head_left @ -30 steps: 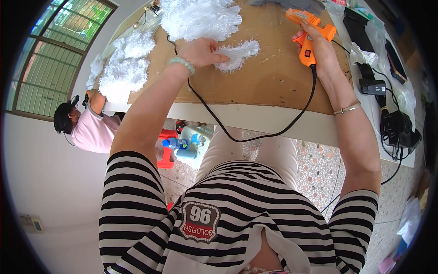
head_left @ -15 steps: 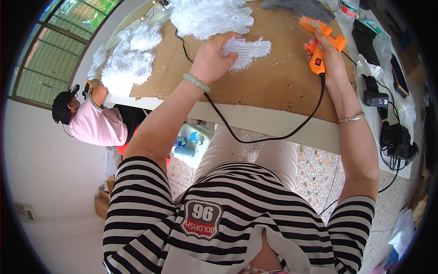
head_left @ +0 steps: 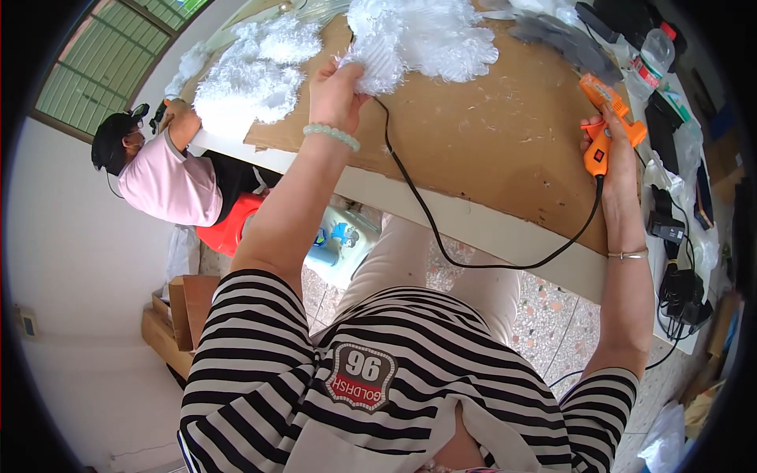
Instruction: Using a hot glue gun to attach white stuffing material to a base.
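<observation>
In my right hand [head_left: 620,158], over the right part of the cardboard, is an orange hot glue gun [head_left: 599,154], its handle gripped by curled fingers. A black cord [head_left: 430,206] runs from it, sags past the table's front edge and goes back under my left hand. My left hand [head_left: 337,96] is closed on the edge of a white fringed fabric piece [head_left: 377,69]. That piece lies against a larger pile of white fringed fabric [head_left: 441,39], and where one ends and the other begins is hard to see.
A second white fringed pile [head_left: 256,75] lies at the left. Brown cardboard [head_left: 489,142] covers the tabletop. Dark grey pieces [head_left: 560,43], a bottle with a red cap [head_left: 656,57] and black adapters [head_left: 682,296] line the right side. Another person in pink [head_left: 173,177] works at the left end.
My left hand has carried the white fringed piece left and away from me, to the larger pile. The glue gun in my right hand sits farther right and lower in view.
</observation>
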`<act>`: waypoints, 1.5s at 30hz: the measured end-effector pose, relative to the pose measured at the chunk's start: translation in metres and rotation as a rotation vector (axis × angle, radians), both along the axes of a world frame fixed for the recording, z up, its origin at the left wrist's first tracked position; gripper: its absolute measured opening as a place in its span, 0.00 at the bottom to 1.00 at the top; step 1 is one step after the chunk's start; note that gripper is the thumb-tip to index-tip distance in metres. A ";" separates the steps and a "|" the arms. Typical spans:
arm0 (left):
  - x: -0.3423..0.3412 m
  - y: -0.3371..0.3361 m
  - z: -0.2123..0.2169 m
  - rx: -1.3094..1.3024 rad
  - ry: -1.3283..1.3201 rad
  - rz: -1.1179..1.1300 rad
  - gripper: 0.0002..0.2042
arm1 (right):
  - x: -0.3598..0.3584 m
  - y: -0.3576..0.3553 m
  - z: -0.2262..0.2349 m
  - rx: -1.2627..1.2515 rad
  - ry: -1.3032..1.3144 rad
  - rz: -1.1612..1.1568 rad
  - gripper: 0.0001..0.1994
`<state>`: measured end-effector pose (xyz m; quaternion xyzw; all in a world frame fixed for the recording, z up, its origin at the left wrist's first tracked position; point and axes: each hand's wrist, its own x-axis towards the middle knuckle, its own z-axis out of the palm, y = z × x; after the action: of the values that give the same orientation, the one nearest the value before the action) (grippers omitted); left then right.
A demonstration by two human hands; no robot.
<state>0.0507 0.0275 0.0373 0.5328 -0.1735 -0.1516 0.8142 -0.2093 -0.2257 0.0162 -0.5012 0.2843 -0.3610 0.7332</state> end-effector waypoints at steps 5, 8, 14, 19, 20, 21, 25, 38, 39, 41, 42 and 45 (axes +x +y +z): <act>0.008 0.027 -0.008 -0.095 0.063 0.038 0.11 | -0.001 -0.002 -0.002 -0.025 -0.008 0.006 0.12; 0.013 0.042 -0.017 -0.117 0.096 0.035 0.13 | -0.002 -0.006 -0.005 -0.002 0.015 0.030 0.12; 0.002 0.055 -0.028 -0.027 -0.142 0.194 0.16 | 0.000 -0.001 -0.002 -0.018 -0.014 0.002 0.12; -0.007 0.058 -0.037 0.411 -0.588 0.186 0.09 | 0.000 -0.005 -0.004 -0.023 -0.007 0.022 0.12; -0.011 0.055 -0.035 0.412 -0.584 0.181 0.09 | 0.000 -0.005 -0.004 -0.021 -0.002 0.018 0.12; -0.015 0.052 -0.034 0.536 -0.716 0.228 0.11 | 0.000 -0.004 -0.003 -0.028 -0.003 0.020 0.12; -0.025 0.045 -0.032 0.628 -1.009 0.314 0.21 | 0.001 -0.005 -0.005 -0.045 -0.003 0.039 0.13; 0.004 0.064 -0.016 0.467 -0.859 0.358 0.23 | -0.003 -0.008 -0.006 -0.024 0.032 0.046 0.14; 0.019 0.073 -0.012 0.433 -0.783 0.450 0.22 | -0.003 -0.006 -0.005 -0.028 0.037 0.035 0.14; 0.049 0.090 -0.001 0.369 -0.669 0.585 0.21 | -0.001 -0.007 -0.005 -0.021 0.027 0.047 0.13; 0.063 0.097 0.005 0.338 -0.631 0.629 0.21 | -0.001 -0.008 -0.005 -0.016 0.023 0.052 0.13; 0.111 0.115 0.009 0.433 -0.503 0.674 0.18 | -0.002 -0.013 -0.009 -0.029 -0.008 0.064 0.12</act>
<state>0.1616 0.1427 0.0458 0.7372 -0.1473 0.2223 0.6208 -0.2110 -0.2384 0.0075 -0.5191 0.2600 -0.3434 0.7382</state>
